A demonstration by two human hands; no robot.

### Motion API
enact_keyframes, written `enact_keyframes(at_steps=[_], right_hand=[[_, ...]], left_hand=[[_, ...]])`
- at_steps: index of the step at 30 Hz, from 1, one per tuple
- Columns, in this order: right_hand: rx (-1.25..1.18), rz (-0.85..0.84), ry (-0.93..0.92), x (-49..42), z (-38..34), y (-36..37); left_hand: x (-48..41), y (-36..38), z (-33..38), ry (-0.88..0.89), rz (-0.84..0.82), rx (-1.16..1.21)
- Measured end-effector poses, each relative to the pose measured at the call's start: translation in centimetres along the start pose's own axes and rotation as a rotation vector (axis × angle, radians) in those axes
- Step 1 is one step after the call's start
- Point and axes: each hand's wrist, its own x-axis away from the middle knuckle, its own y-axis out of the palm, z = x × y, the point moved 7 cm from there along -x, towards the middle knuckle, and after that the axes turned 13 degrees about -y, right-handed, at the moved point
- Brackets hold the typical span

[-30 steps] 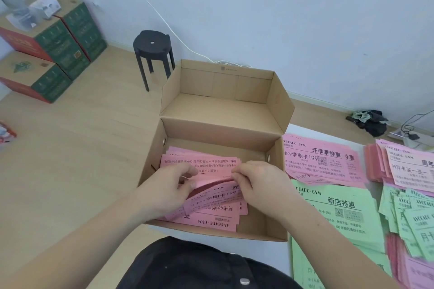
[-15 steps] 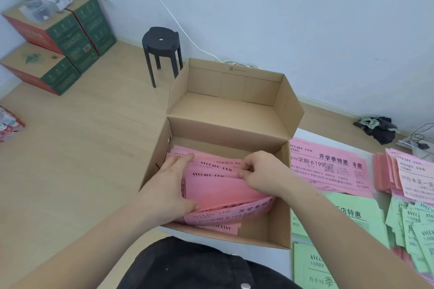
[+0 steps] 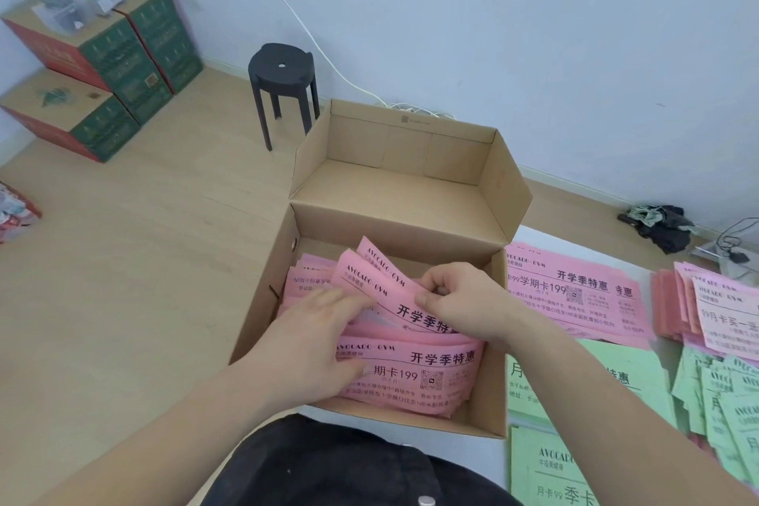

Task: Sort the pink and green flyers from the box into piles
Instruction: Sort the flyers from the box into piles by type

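Pink paper flyers (image 3: 415, 380) with black print fill the near half of the open brown cardboard box (image 3: 491, 374), and both hands are down in there! The left hand (image 3: 316, 345) lies flat on the stack at the box's nine o'clock side, fingers straight and a little blurred, thumb resting on the top sheet. The right hand (image 3: 464, 300), up at two o'clock inside the box, has thumb and curled fingers pinching the edge of a few raised pink sheets (image 3: 369, 279), which tilt up out of the stack toward eleven o'clock. The box's lid stands open at twelve o'clock. Out on the white table (image 3: 546, 238), at three o'clock just beside the box, sits a pile of large pink flyers (image 3: 575, 300); at four o'clock, a pile of large green flyers (image 3: 616, 386). Farther out at three o'clock lie smaller pink slips (image 3: 723, 312) with smaller green slips (image 3: 723, 394) below them. On the wooden floor, a black round plastic stool (image 3: 283, 70) stands at eleven o'clock, and stacked green-and-red cartons (image 3: 111, 62) at ten.
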Motion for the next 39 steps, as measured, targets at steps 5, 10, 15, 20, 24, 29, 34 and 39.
enact_keyframes(at_steps=[5,10,15,20,24,29,34,39], right_hand=[[-0.058,0.057,-0.05,0.0,-0.6,-0.7],[-0.029,0.007,-0.105,0.2,-1.3,-0.6],[0.127,0.041,-0.153,0.3,-1.2,-1.0],[0.278,-0.012,-0.133,0.1,-0.5,0.0],[0.317,-0.064,-0.132,-0.1,-0.7,0.6],[0.309,-0.06,-0.113,-0.3,0.0,1.0],[0.182,-0.137,-0.108,-0.1,-0.7,0.6],[0.115,-0.209,-0.113,0.3,-2.0,0.9]], left_hand=[[0.5,0.0,0.8,0.163,0.008,-0.066],[0.2,-0.1,2.0,0.193,0.001,-0.131],[0.2,1.0,1.1,0.174,-0.184,-0.16],[0.1,1.1,0.4,0.1,-0.326,-0.159],[-0.3,1.2,-0.1,0.016,-0.324,-0.148],[-1.3,0.6,-1.1,-0.081,-0.242,-0.091],[-2.0,-2.3,-1.9,-0.137,-0.182,0.127],[-2.2,-1.5,-1.5,-0.164,-0.286,0.222]])
